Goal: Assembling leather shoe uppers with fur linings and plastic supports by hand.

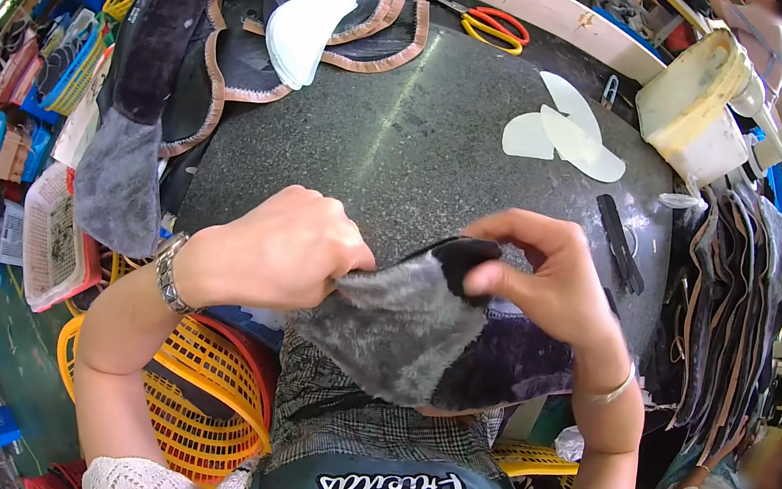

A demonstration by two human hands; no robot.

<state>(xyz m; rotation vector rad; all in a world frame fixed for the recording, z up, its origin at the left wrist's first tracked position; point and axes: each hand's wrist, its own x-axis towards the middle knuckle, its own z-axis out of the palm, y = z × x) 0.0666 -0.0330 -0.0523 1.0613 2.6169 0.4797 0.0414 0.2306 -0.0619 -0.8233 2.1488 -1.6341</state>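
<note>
A soft fabric piece (388, 330), grey and dark purple with a furry face and a black edge, hangs between my hands over the table's near edge. My left hand (284, 249) is closed in a fist on its left end. The thumb and fingers of my right hand (543, 272) pinch the black upper edge. The fabric's lower part drops toward my apron (395, 488). Beyond my hands lies the dark speckled tabletop (343, 156).
White curved cut-outs (306, 34) lie on dark fabric panels (161, 58) at the far left; several pale ones (582, 152) lie far right. Orange-handled scissors (494, 27), a black strip (619, 243), a white tub (690, 102), stacked panels (721, 304) and a yellow basket (185, 406) surround me.
</note>
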